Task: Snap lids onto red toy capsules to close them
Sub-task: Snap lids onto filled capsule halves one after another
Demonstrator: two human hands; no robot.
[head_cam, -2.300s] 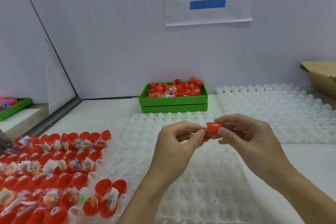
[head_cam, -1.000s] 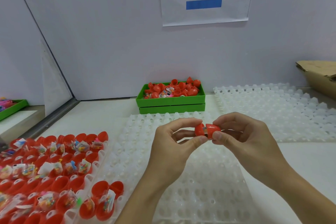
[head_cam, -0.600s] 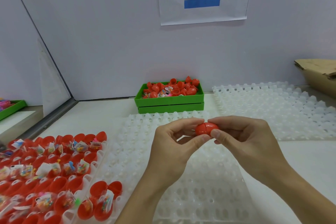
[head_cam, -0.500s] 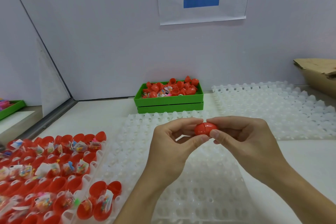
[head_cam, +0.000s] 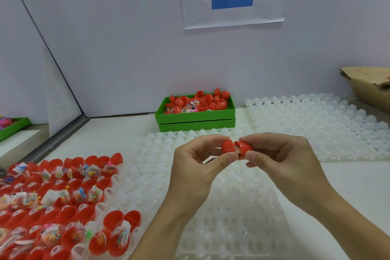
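A red toy capsule is held in mid-air between both hands, above a white dimpled tray (head_cam: pixel 232 217). My left hand (head_cam: pixel 196 167) pinches the lid half (head_cam: pixel 228 146) between thumb and fingers. My right hand (head_cam: pixel 282 158) pinches the body half (head_cam: pixel 243 148). The two halves sit at an angle with a gap between them, and something clear shows inside. At the left, a tray of open red capsules (head_cam: pixel 63 202) holds small bagged toys.
A green bin (head_cam: pixel 195 117) with loose red capsule halves and toy bags stands at the back against the wall. A second white dimpled tray (head_cam: pixel 316 120) lies at the right. A cardboard box (head_cam: pixel 369 86) is at the far right. Another green tray (head_cam: pixel 12 126) is at the far left.
Half a second ago the two halves were pressed together as one closed capsule. Now they stand apart at an angle with a gap. The hands have stayed in place.
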